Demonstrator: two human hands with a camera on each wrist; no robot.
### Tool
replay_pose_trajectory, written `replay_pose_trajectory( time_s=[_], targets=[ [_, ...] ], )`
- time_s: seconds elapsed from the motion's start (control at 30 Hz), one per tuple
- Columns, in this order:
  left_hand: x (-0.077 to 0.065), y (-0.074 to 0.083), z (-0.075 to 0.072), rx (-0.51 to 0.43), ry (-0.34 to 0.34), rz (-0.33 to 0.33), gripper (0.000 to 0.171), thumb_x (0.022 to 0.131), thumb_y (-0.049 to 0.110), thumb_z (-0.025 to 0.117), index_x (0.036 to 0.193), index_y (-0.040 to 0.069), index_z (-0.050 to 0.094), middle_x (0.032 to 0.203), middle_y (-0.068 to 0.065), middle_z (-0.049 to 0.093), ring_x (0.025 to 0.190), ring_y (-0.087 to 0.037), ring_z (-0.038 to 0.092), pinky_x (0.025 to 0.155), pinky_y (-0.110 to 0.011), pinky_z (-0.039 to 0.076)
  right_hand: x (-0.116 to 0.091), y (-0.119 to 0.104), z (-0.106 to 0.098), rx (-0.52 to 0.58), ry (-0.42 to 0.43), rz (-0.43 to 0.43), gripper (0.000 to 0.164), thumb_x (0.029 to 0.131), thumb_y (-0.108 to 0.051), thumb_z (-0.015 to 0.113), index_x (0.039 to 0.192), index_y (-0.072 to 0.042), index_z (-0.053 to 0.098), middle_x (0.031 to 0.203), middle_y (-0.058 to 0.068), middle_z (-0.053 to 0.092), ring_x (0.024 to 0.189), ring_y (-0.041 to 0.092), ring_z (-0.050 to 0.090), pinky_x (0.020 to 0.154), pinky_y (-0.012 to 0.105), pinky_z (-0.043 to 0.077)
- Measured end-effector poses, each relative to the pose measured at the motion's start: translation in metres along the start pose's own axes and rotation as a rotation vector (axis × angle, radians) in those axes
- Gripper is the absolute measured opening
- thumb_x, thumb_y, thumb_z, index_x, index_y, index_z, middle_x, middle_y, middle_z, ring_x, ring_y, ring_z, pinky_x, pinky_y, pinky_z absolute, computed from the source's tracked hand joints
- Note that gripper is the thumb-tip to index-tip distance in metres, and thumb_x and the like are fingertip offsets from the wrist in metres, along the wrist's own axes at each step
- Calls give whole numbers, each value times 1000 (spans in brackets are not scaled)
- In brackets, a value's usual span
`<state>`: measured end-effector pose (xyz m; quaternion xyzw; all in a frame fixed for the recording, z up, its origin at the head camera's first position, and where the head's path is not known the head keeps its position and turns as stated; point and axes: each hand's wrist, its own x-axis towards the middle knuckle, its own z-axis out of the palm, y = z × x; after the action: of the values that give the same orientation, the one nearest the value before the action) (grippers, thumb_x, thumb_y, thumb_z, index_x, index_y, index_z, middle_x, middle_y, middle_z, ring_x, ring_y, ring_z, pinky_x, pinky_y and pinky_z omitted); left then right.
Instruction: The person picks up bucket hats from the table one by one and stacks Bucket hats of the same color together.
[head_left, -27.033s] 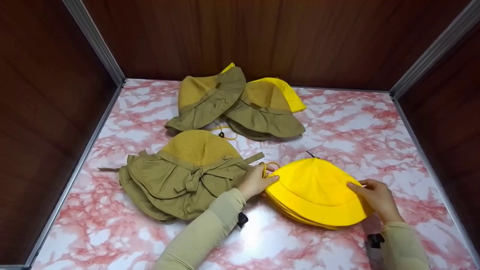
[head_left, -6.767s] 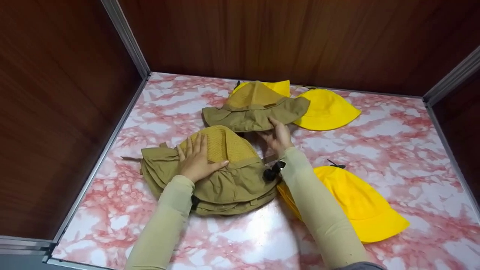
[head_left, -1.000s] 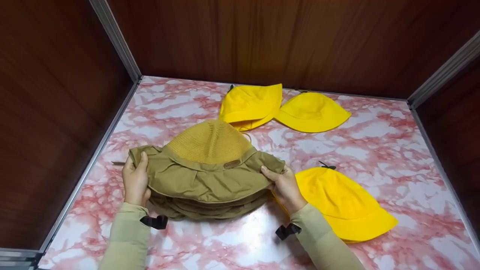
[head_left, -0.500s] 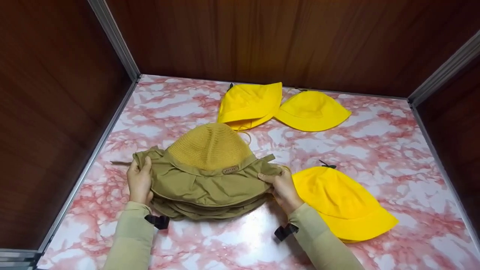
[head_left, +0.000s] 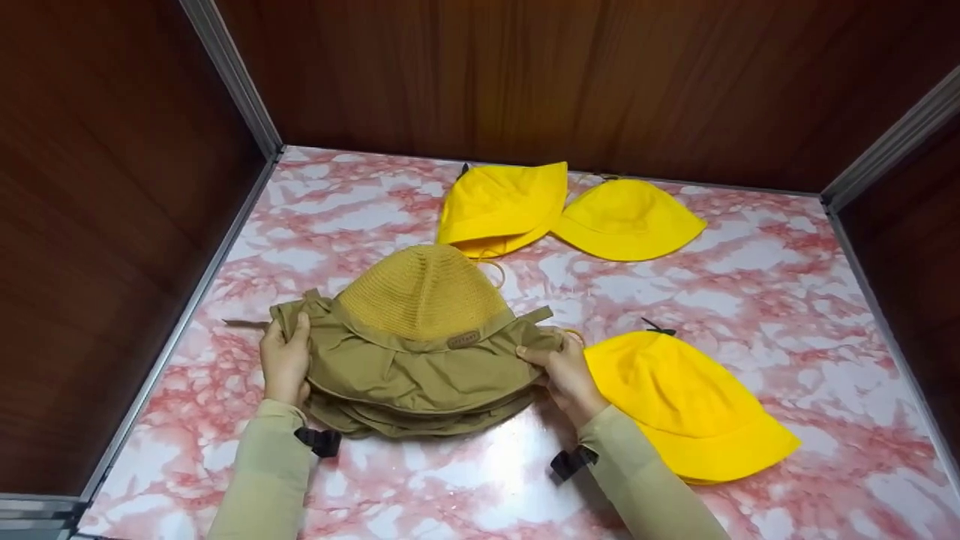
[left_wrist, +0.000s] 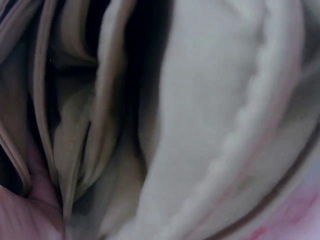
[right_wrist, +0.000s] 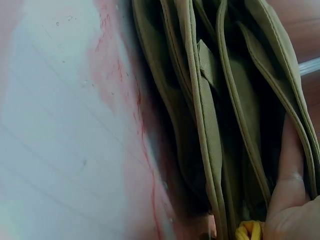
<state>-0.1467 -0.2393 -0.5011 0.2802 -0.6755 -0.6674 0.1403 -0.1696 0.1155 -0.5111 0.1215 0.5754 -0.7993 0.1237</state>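
Observation:
A stack of khaki sun hats (head_left: 420,375) lies at the middle left, its top hat with a woven tan crown and a small brown label. My left hand (head_left: 286,364) grips the brim's left side, thumb on top and fingers hidden beneath. At the right side, my right hand (head_left: 571,375) pinches the brim the same way. In the right wrist view several layered brims (right_wrist: 220,125) show, with a finger tucked between the outer ones. The left wrist view is filled by blurred brim folds (left_wrist: 200,110). Right beside my right hand lies a yellow hat stack (head_left: 690,405).
Two yellow hats, one tipped on its side (head_left: 502,206) and one lying flat (head_left: 634,220), are at the back near the wooden wall (head_left: 525,82). A thin cord (head_left: 495,271) loops out behind the khaki stack. Metal-framed walls edge the pink marbled table (head_left: 360,199).
Since the oldest frame, the two khaki hats at the back have left that spot, uncovering the yellow ones. Over the last second, both hands keep their grip, the left shifting slightly inward.

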Motion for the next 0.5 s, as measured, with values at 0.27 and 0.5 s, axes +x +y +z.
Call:
replay_pose_trajectory(
  time_s=[0.27, 0.5],
  targets=[
    [-3, 11, -9, 314, 35, 105, 49, 100, 20, 58, 139, -7, 44, 132, -31, 55, 118, -37, 56, 104, -43, 44, -7, -13, -1, -5, -64, 29, 28, 83, 15, 62, 102, -4, 56, 87, 4, 61, 72, 14, 62, 63, 24, 55],
    [1, 25, -18, 495, 96, 194, 51, 94, 25, 67, 138, 5, 51, 95, -14, 59, 77, -20, 52, 71, -31, 41, -10, -27, -7, -254, -5, -71, 43, 82, 11, 64, 123, 4, 52, 102, 10, 59, 80, 14, 60, 64, 21, 54]
  ],
)
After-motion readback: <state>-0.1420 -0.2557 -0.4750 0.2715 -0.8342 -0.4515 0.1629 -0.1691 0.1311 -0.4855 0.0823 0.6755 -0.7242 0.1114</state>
